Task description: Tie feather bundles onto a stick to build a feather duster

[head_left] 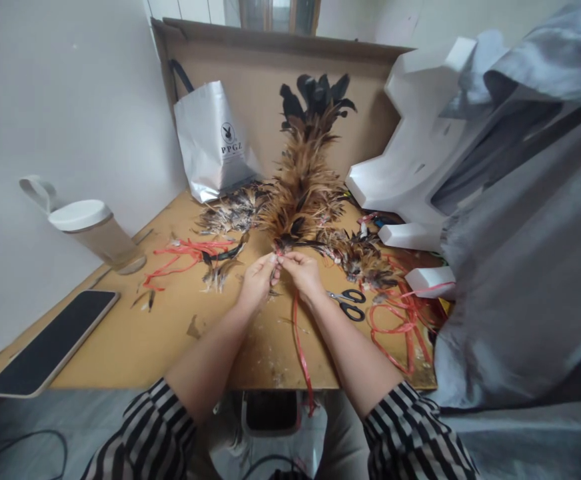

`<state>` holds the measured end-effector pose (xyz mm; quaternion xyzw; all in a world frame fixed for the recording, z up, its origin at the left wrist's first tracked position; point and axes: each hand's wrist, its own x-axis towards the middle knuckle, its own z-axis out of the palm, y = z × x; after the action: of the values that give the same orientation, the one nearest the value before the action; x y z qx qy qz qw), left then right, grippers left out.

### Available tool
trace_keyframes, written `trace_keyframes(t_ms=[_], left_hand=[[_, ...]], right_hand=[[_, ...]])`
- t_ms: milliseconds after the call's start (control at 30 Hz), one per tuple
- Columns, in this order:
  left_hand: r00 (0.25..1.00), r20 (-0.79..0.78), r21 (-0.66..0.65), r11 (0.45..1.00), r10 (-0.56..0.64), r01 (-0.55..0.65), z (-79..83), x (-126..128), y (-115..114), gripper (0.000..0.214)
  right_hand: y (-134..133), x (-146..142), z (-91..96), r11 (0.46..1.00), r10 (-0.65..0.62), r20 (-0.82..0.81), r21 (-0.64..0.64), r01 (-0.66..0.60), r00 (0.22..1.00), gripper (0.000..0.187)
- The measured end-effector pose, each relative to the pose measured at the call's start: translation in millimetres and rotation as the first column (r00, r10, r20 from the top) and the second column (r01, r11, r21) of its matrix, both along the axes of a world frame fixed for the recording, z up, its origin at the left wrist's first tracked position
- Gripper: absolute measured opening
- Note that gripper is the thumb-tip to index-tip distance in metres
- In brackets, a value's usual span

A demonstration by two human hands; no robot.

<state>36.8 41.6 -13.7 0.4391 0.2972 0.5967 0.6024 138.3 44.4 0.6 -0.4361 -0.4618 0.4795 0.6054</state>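
Observation:
A feather duster [303, 173], brown with black feathers at its far end, lies lengthwise across the table with its bound end toward me. My left hand [260, 279] is closed in a pinch on that near end. Right beside it, fingertips almost touching, my right hand [300, 272] pinches at the same spot, where a bit of red shows. From under the right hand a red plastic strip [298, 337] hangs down over the table's front edge. The fingertips hide exactly how strip and feathers meet.
Black-handled scissors [350, 303] lie right of my hands. Loose feathers [360, 257] and red strips [405, 320] spread on the right, more red strips [185, 253] on the left. A phone [53, 340], a lidded cup [98, 230], a silver bag [213, 143] and white foam [405, 140] stand around.

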Motion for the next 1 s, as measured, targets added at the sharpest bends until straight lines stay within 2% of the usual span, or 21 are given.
trace_keyframes(t_ms=[133,433,533,600,700,800,900,1000], left_hand=[[0.997,0.082,-0.098,0.995,0.013,-0.005,3.0,-1.5,0.1,0.024],[0.983,0.176,-0.184,0.983,0.043,-0.010,6.3,-7.9,2.6,0.025],[0.974,0.225,-0.216,0.976,0.012,0.038,10.0,-10.3,1.7,0.022],[0.966,0.258,-0.239,0.968,-0.010,0.074,11.6,-12.0,1.5,0.021],[0.951,0.307,-0.264,0.957,-0.037,0.123,11.9,-14.1,2.0,0.019],[0.940,0.339,-0.283,0.947,-0.051,0.153,10.2,-14.9,2.8,0.017],[0.934,0.353,-0.303,0.939,-0.049,0.164,7.8,-14.9,3.7,0.015],[0.929,0.368,-0.314,0.933,-0.052,0.176,5.9,-14.8,4.5,0.014]], right_hand=[[3.7,0.3,-4.9,0.999,0.027,0.079,0.033,-0.030,0.997,0.021],[4.8,4.2,-4.5,0.994,-0.044,0.310,0.106,0.012,0.950,0.029],[7.1,13.9,-3.7,0.997,-0.019,0.436,0.078,-0.016,0.900,0.039],[11.7,26.1,-5.7,0.998,-0.040,0.528,0.058,0.010,0.849,0.043],[21.0,50.0,-11.0,0.971,-0.236,0.636,0.132,0.198,0.735,0.037],[27.8,71.3,-15.9,0.903,-0.391,0.769,0.216,0.371,0.505,0.026],[30.4,82.5,-18.9,0.862,-0.383,0.884,0.238,0.447,0.268,0.027],[31.9,84.6,-20.5,0.851,-0.296,0.943,0.189,0.490,0.151,0.028]])
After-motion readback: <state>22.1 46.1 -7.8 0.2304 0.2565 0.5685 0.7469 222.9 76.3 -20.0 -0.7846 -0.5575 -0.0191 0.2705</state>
